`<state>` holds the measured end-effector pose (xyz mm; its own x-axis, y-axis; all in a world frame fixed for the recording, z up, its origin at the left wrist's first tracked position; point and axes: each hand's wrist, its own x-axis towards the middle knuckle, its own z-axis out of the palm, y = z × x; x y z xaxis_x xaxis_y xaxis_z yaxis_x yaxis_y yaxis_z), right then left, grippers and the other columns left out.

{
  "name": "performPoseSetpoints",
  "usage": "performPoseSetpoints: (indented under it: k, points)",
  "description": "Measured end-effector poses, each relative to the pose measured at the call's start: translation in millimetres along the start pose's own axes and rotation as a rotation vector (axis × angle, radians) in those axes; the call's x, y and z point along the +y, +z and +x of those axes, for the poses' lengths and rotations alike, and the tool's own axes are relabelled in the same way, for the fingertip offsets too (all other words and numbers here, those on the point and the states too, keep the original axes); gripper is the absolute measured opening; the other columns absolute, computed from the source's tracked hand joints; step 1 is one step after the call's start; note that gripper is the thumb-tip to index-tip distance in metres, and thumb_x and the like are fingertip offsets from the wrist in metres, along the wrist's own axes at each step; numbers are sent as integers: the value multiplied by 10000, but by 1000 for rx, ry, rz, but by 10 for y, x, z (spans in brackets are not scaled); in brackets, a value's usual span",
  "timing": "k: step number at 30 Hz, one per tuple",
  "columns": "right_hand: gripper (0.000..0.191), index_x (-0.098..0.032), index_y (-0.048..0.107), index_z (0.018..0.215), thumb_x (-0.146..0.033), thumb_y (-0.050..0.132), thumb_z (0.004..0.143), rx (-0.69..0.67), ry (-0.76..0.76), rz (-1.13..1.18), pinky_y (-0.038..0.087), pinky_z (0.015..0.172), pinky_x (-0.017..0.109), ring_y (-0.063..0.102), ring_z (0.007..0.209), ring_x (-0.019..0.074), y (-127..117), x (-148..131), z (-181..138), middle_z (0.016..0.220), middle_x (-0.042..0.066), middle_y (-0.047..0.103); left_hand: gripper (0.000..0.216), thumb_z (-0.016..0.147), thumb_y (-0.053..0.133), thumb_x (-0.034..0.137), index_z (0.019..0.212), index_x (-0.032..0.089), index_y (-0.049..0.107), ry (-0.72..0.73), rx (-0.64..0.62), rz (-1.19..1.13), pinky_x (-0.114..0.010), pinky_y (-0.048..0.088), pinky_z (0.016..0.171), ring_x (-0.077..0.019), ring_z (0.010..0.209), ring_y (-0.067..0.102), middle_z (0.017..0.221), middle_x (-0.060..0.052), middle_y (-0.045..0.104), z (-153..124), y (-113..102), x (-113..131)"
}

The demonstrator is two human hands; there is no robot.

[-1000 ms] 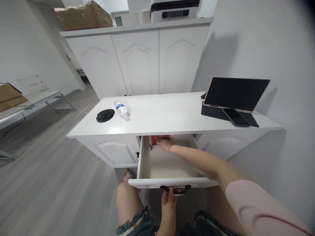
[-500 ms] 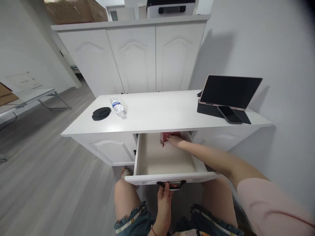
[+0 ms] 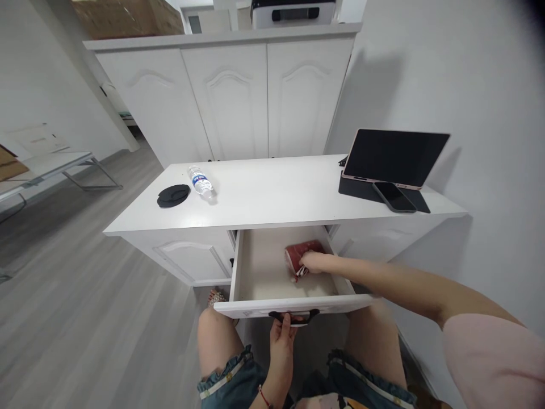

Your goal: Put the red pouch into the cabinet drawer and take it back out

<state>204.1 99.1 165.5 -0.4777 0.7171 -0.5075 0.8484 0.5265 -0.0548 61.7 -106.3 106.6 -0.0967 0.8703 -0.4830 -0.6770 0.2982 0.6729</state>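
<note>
Inside the pulled-out white drawer [image 3: 264, 272], my right hand [image 3: 314, 262] is closed on a red drawstring pouch [image 3: 301, 251]. Pale cords hang from the pouch below my fingers, and its far end lies toward the drawer's right side. At the drawer front, my left hand [image 3: 283, 335] is wrapped round the black drawer handle [image 3: 293, 319], thumb on top. The rest of the drawer's floor shows pale and bare.
On the white desktop [image 3: 272, 193] lie a clear water bottle [image 3: 201, 182] and a round black item [image 3: 173, 196] at left. A tablet [image 3: 394, 156] leans at right with a phone [image 3: 394, 197] before it. My knees flank the drawer.
My right hand has drawn the red pouch from the back of the drawer toward the front and slightly right. My left hand stays on the handle.
</note>
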Motion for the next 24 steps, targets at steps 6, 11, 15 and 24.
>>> performPoseSetpoints:
  k: [6,11,15,24]
  points:
    - [194,-154,739,718,-31,662,589,-151,-74,-88,499,771,373,684,851,317,42,-242,-135,843,152,735,407,610,772,542,746,194,610,-5,10,11,-367,490,867,-242,861,681,802,-90,712,7,-10,-14]
    - [107,-188,659,512,-91,703,529,-310,-147,-56,501,726,349,685,794,299,51,-448,-156,705,86,719,390,631,765,526,780,193,627,-5,-1,-5,-363,486,877,-230,861,678,801,-82,711,7,-10,-12]
    - [113,-182,700,581,-81,673,538,-317,-184,-67,493,685,326,683,779,288,11,-564,-146,703,73,719,366,665,747,517,778,188,634,2,-26,-7,-353,483,881,-218,841,680,793,-81,712,2,-10,-10]
    - [377,-277,712,1061,-232,612,700,-207,-271,58,486,608,318,691,764,274,-119,-924,-61,927,76,738,383,643,762,515,774,180,632,-4,4,-9,-353,497,854,-215,831,680,798,-77,710,11,-16,-18]
